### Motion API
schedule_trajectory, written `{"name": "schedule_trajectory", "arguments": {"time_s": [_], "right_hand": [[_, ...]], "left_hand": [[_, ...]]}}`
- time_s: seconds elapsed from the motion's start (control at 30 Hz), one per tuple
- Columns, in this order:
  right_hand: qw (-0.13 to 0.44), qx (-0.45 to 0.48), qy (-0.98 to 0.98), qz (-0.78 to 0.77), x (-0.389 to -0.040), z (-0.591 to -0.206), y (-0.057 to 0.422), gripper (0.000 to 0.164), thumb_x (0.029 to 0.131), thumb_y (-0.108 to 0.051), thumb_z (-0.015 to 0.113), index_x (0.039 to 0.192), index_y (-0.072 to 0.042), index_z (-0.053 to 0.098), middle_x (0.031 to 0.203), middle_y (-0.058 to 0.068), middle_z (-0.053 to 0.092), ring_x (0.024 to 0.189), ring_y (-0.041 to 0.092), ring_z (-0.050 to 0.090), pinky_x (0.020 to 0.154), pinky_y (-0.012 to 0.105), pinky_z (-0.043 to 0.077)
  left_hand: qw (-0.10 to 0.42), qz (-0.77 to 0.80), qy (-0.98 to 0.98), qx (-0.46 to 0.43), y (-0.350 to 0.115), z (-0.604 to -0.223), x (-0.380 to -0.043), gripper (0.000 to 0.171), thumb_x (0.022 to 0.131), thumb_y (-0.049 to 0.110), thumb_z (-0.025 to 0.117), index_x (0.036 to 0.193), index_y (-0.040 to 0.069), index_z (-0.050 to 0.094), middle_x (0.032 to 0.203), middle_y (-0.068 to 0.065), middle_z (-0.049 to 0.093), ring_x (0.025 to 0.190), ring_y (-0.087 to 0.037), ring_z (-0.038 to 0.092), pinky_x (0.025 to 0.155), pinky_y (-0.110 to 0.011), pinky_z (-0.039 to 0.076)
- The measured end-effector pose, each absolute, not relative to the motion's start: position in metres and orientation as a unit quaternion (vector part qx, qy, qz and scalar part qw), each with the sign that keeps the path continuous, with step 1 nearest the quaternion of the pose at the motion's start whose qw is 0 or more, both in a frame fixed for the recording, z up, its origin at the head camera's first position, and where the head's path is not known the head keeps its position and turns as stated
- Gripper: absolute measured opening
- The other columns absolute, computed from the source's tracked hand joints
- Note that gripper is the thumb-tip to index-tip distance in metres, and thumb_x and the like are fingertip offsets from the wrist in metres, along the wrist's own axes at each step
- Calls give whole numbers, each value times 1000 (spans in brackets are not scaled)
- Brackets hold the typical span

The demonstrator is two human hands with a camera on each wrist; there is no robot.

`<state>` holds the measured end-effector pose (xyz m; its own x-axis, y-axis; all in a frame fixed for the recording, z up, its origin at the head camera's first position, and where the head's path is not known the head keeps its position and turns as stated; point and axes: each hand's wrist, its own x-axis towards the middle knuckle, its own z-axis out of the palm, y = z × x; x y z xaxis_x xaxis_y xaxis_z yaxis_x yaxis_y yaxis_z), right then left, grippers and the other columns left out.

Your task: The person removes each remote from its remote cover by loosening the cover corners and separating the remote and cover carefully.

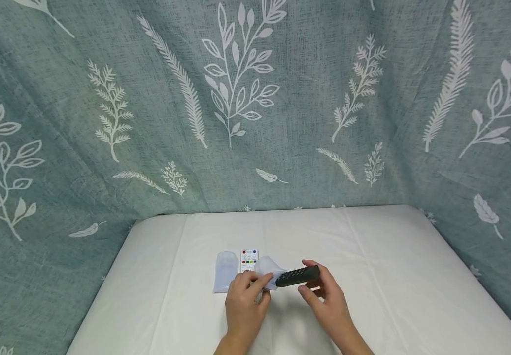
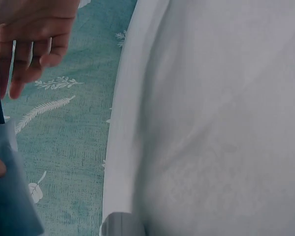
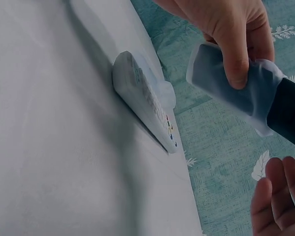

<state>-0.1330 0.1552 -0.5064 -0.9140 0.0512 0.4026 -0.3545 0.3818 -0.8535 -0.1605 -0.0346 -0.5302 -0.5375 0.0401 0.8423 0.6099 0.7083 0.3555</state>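
Observation:
My left hand (image 1: pixel 247 298) pinches a translucent plastic sleeve (image 1: pixel 267 267), its thumb (image 3: pixel 236 71) lying across the film in the right wrist view. One end of a black remote control (image 1: pixel 297 276) sits inside that sleeve; the other end sticks out toward the right. My right hand (image 1: pixel 328 298) is beside the protruding end, fingers spread around it. Both wrist views show the right hand's fingers (image 2: pixel 26 64) loosely extended and apart from the remote. In the right wrist view, the sleeve (image 3: pixel 226 81) covers much of the remote (image 3: pixel 290 110).
A white remote control (image 1: pixel 249 259) with coloured buttons lies on the white-covered table (image 1: pixel 193 325), just beyond the left hand. Left of it lies another translucent sleeve (image 1: pixel 226 271), flat. A green leaf-patterned cloth (image 1: pixel 299 108) hangs behind the table and along its sides.

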Motion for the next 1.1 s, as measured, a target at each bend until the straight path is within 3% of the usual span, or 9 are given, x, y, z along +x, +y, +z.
{"name": "schedule_trajectory", "arguments": {"time_s": [0.2, 0.4, 0.6, 0.83, 1.1], "right_hand": [[115, 32, -783, 611, -133, -499, 153, 38, 96, -19, 67, 132, -23, 55, 83, 6, 60, 64, 12, 61, 50, 30, 55], [44, -33, -758, 650, -135, -495, 150, 33, 98, -28, 64, 130, -24, 56, 91, 11, 65, 58, 17, 62, 46, 32, 54], [-3, -71, -721, 689, -137, -494, 150, 28, 100, -21, 60, 127, -15, 56, 87, 12, 68, 53, 19, 60, 41, 31, 52], [-5, -81, -712, 698, -136, -497, 151, 27, 98, -14, 59, 124, -10, 55, 93, 10, 66, 54, 17, 59, 44, 31, 53], [23, -72, -720, 690, -137, -500, 155, 27, 98, -10, 59, 125, -8, 55, 98, 12, 66, 54, 16, 58, 47, 31, 54]], "left_hand": [[449, -297, -819, -197, -38, -531, -161, 45, 58, -6, 82, 96, 18, 80, 92, 4, 65, 89, -15, 59, 81, -27, 45], [491, -269, -797, -227, -39, -534, -161, 48, 58, -4, 79, 101, 19, 80, 91, 2, 64, 91, -18, 59, 88, -32, 45], [509, -265, -782, -243, -38, -533, -160, 48, 59, -2, 80, 102, 19, 79, 93, 1, 65, 93, -20, 60, 90, -35, 44], [484, -263, -799, -240, -38, -535, -159, 46, 63, 0, 79, 104, 21, 78, 97, -1, 64, 94, -20, 59, 90, -35, 41], [429, -273, -821, -259, -41, -535, -156, 59, 69, 19, 86, 125, 26, 69, 118, -9, 58, 111, -23, 53, 95, -38, 35]]}}
